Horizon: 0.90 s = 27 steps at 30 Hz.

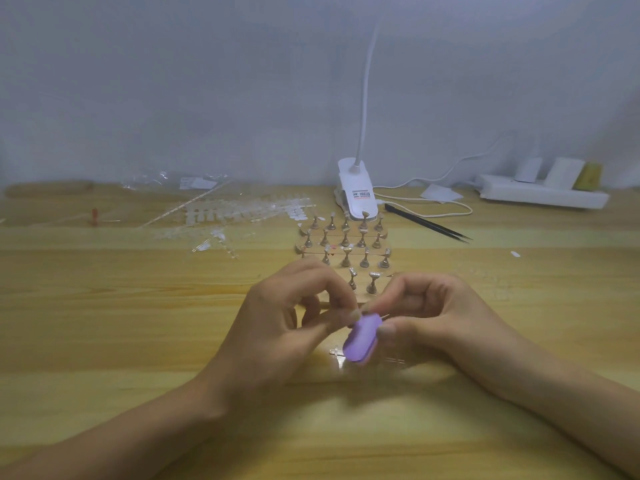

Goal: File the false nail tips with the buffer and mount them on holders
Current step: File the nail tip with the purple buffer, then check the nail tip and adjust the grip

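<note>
A small purple buffer block [361, 338] is pinched by my right hand [440, 320] between thumb and fingers, just above the table. My left hand [287, 317] meets it from the left, its thumb and forefinger pinched at the buffer's top end; a nail tip there is too small and hidden to make out. Behind the hands stand rows of small gold holders [346, 240] on clear strips, several topped with clear tips. Loose clear nail tips [239, 213] lie on plastic at the back left.
A white clip lamp [356, 192] with its cable stands behind the holders. Black tweezers [429, 224] lie to its right. A white power strip [540, 194] with plugs sits at the back right. A clear strip piece [337, 353] lies under the buffer.
</note>
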Each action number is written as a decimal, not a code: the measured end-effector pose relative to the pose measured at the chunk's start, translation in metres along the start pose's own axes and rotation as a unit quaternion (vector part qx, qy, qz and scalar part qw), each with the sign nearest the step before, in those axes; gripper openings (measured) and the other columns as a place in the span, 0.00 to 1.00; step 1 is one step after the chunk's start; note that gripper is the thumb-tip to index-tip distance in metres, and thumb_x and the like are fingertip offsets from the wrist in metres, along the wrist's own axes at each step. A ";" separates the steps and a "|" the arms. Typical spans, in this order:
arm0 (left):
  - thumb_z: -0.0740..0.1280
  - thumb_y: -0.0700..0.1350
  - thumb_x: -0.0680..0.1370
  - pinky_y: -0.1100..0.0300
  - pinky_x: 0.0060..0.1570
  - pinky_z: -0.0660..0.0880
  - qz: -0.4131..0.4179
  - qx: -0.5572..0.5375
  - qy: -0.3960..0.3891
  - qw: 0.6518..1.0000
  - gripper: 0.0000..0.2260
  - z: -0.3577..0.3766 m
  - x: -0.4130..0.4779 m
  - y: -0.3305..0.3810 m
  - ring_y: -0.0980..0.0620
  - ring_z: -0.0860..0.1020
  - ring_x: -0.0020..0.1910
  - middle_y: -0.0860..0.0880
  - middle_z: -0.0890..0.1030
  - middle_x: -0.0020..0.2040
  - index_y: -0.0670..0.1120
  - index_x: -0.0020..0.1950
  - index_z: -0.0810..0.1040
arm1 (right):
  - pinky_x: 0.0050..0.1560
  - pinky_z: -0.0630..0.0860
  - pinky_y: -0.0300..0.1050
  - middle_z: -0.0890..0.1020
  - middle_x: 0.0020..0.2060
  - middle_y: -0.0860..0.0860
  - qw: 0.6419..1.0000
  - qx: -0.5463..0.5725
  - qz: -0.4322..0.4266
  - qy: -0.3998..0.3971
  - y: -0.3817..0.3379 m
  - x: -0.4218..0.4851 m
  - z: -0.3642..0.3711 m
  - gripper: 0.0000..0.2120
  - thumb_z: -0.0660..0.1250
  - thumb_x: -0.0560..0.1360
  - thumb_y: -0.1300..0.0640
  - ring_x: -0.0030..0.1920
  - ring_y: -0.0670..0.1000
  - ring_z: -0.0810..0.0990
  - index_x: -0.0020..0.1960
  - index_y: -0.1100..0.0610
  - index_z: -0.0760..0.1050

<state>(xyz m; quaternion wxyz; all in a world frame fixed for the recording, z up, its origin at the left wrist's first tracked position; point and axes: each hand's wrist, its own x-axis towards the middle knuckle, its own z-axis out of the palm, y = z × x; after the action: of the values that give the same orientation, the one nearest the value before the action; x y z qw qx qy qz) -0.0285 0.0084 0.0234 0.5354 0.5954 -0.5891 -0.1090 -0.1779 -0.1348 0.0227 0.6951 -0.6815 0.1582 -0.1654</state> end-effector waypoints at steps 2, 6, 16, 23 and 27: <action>0.74 0.35 0.72 0.76 0.32 0.64 -0.003 0.003 -0.004 1.000 0.07 0.000 0.000 -0.001 0.60 0.74 0.37 0.56 0.77 0.40 0.45 0.38 0.80 | 0.41 0.82 0.43 0.86 0.45 0.62 0.999 0.021 -0.007 0.041 0.001 0.000 -0.001 0.11 0.79 0.63 0.63 0.41 0.55 0.85 0.43 0.58 0.83; 0.73 0.35 0.73 0.76 0.33 0.64 0.002 0.009 -0.002 1.000 0.08 0.000 0.000 -0.002 0.60 0.74 0.37 0.56 0.77 0.40 0.46 0.39 0.79 | 0.39 0.81 0.43 0.86 0.45 0.62 1.000 0.005 -0.006 -0.001 0.003 -0.001 -0.001 0.08 0.78 0.66 0.65 0.41 0.55 0.86 0.43 0.57 0.83; 0.76 0.54 0.70 0.70 0.36 0.68 -0.092 -0.075 -0.007 0.993 0.07 -0.005 0.000 -0.006 0.57 0.72 0.34 0.56 0.81 0.40 0.53 0.38 0.81 | 0.44 0.81 0.40 0.85 0.48 0.57 0.978 -0.033 -0.155 0.139 -0.016 0.003 -0.031 0.12 0.75 0.66 0.54 0.48 0.54 0.86 0.47 0.56 0.79; 0.75 0.53 0.68 0.73 0.27 0.63 -0.153 -0.196 -0.006 0.968 0.08 -0.012 0.003 -0.008 0.60 0.65 0.26 0.56 0.76 0.30 0.51 0.36 0.81 | 0.48 0.79 0.42 0.86 0.43 0.46 0.930 -0.343 -0.046 0.127 -0.020 0.010 -0.079 0.05 0.70 0.76 0.62 0.50 0.49 0.84 0.46 0.56 0.73; 0.74 0.52 0.67 0.72 0.27 0.63 -0.158 -0.207 -0.015 0.965 0.06 -0.012 0.004 -0.008 0.60 0.66 0.26 0.54 0.78 0.33 0.51 0.36 0.81 | 0.55 0.68 0.45 0.74 0.49 0.42 0.829 -0.540 -0.054 0.137 -0.019 0.007 -0.078 0.11 0.75 0.72 0.58 0.56 0.54 0.74 0.47 0.45 0.75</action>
<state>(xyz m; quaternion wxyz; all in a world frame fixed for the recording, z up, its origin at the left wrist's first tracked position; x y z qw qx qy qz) -0.0133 0.0093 0.0237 0.6142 0.5549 -0.4603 -0.3210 -0.2070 -0.2077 0.0402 0.1774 -0.9259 0.2792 -0.1827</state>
